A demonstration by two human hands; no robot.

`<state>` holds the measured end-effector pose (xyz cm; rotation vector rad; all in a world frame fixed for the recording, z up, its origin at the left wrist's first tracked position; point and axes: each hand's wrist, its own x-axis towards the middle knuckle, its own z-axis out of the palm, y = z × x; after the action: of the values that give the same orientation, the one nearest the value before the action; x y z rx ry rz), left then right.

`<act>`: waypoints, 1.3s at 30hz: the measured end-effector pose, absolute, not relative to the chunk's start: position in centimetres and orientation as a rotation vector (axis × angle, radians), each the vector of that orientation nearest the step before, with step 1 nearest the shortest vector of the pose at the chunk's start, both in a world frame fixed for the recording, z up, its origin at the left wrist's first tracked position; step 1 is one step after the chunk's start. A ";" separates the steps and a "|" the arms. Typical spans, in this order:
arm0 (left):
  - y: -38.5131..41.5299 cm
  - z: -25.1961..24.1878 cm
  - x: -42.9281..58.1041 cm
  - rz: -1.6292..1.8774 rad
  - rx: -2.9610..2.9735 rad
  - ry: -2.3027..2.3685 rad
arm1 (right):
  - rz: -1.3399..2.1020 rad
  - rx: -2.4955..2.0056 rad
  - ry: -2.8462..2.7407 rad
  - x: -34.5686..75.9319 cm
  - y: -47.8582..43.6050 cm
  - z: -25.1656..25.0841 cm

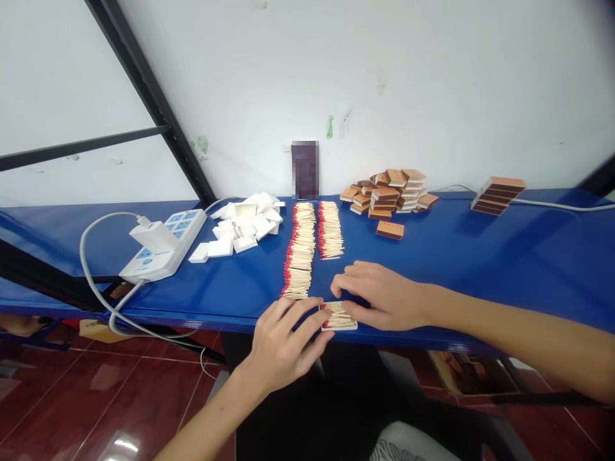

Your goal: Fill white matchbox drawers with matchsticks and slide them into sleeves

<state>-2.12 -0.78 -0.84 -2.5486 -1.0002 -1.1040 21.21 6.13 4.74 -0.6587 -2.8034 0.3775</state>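
Note:
A white matchbox tray point(355, 325) full of red-tipped matches point(339, 315) lies at the blue shelf's front edge. My left hand point(287, 336) grips its left end, fingers along the far side and thumb at the near side. At the right end, the thumb of my right hand point(382, 296) touches the matches, with its bent index finger held apart from the thumb. Beyond the hands lie a long row of matches point(302, 250) and a shorter row of matches point(330, 230), red heads to the left.
White empty trays point(246, 224) are heaped at left, beside a power strip point(168, 246) with a plugged-in charger point(156, 235) and looping cable. Brown matchbox sleeves point(389, 192) are piled at back right; a stack of matchboxes point(498, 195) stands farther right. A dark pixelated object point(305, 169) leans on the wall.

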 end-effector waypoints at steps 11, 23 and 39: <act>-0.9 -0.6 -2.2 -1.014 -2.565 -1.003 | 0.476 -0.618 -2.801 21.2 6.0 4.9; -0.7 -0.8 -2.0 -1.061 -2.549 -1.000 | 0.551 -0.650 -2.788 21.1 6.2 5.1; -0.8 -0.7 -2.0 -1.047 -2.532 -0.996 | 0.121 -1.156 -2.635 21.3 8.1 3.9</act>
<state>-2.04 -0.80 -0.72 -2.5318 -0.9958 -1.0471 21.26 8.11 3.87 -1.1562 -2.6355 0.1206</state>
